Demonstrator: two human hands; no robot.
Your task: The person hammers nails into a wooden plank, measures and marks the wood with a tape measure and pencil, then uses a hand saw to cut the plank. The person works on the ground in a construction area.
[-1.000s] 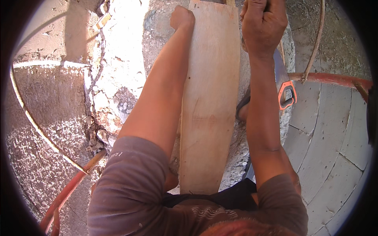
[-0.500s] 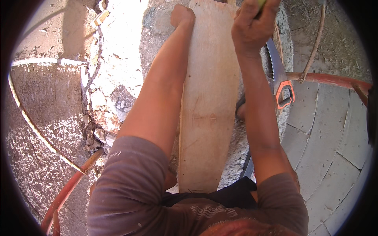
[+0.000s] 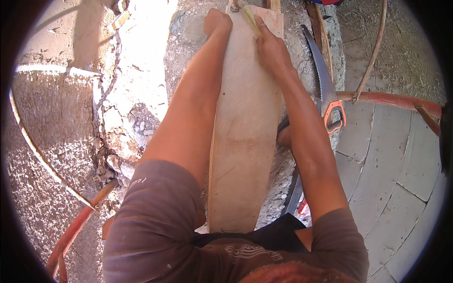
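Observation:
A long, pale plywood board (image 3: 245, 118) runs away from my body between my arms. At its far left edge my left hand (image 3: 218, 22) is closed, its curled fingers against the board's side and partly hidden. My right hand (image 3: 272, 49) is wrapped round the yellow-green handle of a hammer (image 3: 250, 18). The hammer's metal head is at the far end of the board, close to the top rim of the view. Whether a nail is under it cannot be made out.
A handsaw (image 3: 318, 66) with an orange-and-black handle lies right of the board on rough concrete. Red metal bars (image 3: 389, 98) stand at both sides. Grey planks (image 3: 384, 160) cover the lower right. Broken rubble (image 3: 118, 162) lines the left. A red-and-blue object (image 3: 326, 2) shows at the top.
My right hand has swung the hammer down and left, from raised beside the board to its far end. My left hand has stayed at the board's edge.

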